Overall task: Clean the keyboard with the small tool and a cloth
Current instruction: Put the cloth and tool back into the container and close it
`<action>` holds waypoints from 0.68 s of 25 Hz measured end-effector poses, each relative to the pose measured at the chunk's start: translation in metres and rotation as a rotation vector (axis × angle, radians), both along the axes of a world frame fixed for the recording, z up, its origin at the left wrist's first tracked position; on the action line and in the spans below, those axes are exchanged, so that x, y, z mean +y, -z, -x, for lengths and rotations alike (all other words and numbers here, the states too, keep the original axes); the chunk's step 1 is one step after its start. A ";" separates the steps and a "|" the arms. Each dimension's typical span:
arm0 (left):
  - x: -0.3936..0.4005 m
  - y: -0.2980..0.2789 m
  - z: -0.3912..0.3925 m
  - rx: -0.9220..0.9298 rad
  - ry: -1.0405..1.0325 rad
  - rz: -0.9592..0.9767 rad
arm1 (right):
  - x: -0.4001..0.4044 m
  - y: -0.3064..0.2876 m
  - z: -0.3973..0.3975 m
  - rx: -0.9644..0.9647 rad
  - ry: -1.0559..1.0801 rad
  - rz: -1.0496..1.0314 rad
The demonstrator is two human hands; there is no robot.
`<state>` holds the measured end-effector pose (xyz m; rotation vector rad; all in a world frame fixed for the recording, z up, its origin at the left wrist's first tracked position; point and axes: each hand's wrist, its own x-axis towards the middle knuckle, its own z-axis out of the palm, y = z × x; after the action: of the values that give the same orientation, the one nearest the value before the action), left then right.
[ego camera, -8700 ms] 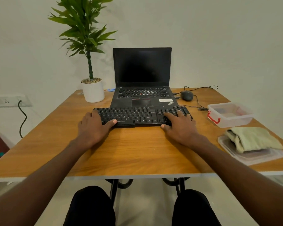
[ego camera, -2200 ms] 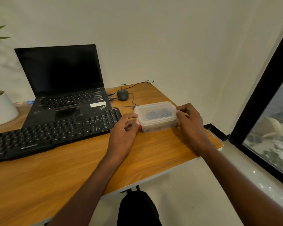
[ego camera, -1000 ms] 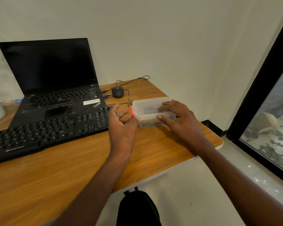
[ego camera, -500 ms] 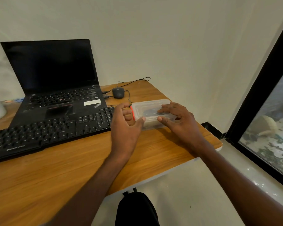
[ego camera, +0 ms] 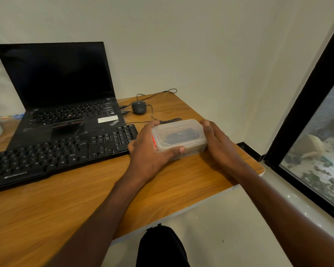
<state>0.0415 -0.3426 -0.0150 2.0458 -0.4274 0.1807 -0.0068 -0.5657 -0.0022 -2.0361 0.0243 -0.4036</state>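
Observation:
A clear lidded plastic box (ego camera: pixel 181 135) with a red clasp stands on the wooden desk (ego camera: pixel 85 205) just right of the black keyboard (ego camera: pixel 62 153). Something dark shows through its lid; I cannot tell what it is. My left hand (ego camera: pixel 150 151) grips the box's left end, thumb along its front wall. My right hand (ego camera: pixel 218 145) holds the right end, fingers wrapped over the corner. No cloth or small tool is plainly in view.
An open black laptop (ego camera: pixel 66 97) stands behind the keyboard. A wired mouse (ego camera: pixel 138 107) and its cable lie at the desk's back right. The desk's right edge is close to the box. A dark window frame (ego camera: pixel 305 105) is on the right.
My right hand slid from the lid top to the box's right end. My left hand closed round the left end over the red clasp. The box shifted slightly.

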 end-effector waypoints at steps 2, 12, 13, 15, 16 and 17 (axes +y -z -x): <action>0.001 -0.004 0.004 -0.003 -0.009 -0.027 | -0.001 0.000 -0.002 -0.007 -0.014 -0.028; 0.002 -0.003 0.002 0.007 -0.006 0.023 | -0.010 0.002 -0.002 -0.153 0.117 -0.211; 0.002 -0.004 0.003 -0.009 -0.025 0.011 | -0.007 0.002 0.000 -0.187 0.159 -0.156; 0.001 -0.004 0.004 -0.021 -0.058 -0.012 | -0.003 0.003 0.002 -0.243 0.241 -0.056; 0.001 -0.004 0.005 -0.021 -0.065 -0.018 | -0.001 0.003 0.002 -0.263 0.268 0.000; 0.000 -0.004 0.005 -0.023 -0.067 -0.021 | 0.001 0.003 0.003 -0.277 0.293 0.066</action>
<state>0.0365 -0.3422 -0.0111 2.0816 -0.3767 0.2421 -0.0095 -0.5649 -0.0055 -2.0289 0.1422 -0.8779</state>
